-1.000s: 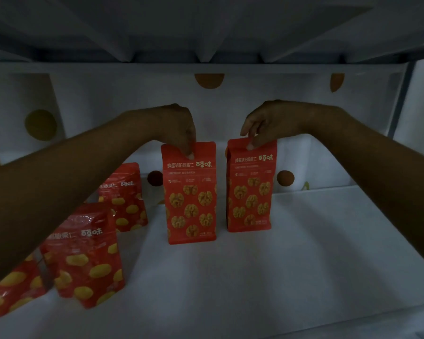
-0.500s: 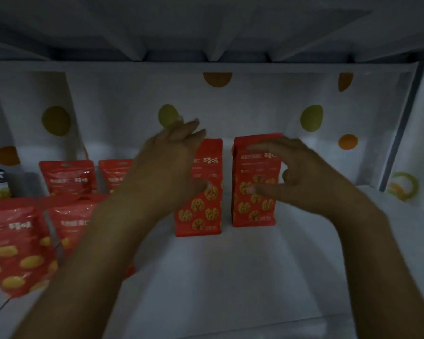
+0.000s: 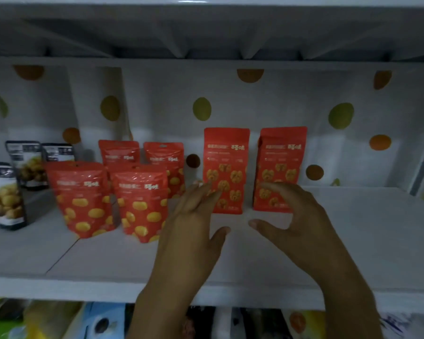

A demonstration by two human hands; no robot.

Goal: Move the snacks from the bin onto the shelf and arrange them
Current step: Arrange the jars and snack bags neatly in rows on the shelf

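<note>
2 tall red flat-bottomed packets printed with walnuts, the left walnut bag (image 3: 226, 170) and the right walnut bag (image 3: 280, 167), stood upright on the white shelf (image 3: 353, 241). They faced forward with a narrow gap between them, probably squared up so the labels read from the front. The left hand (image 3: 194, 228) was open with straight fingers, its tips overlapping the left bag's lower corner; whether they touched it could not be told. The right hand (image 3: 301, 223) held nothing, its fingers and thumb curved in a loose, wide C before the right bag. 1 s earlier each hand had pinched a bag's top edge; both had since let go and drawn back toward the shelf's front lip. Left of the pair stood 4 red pouches printed with yellow kernels (image 3: 142, 201) in 2 rows, then dark snack bags (image 3: 27, 162). The bin was out of view.
</note>
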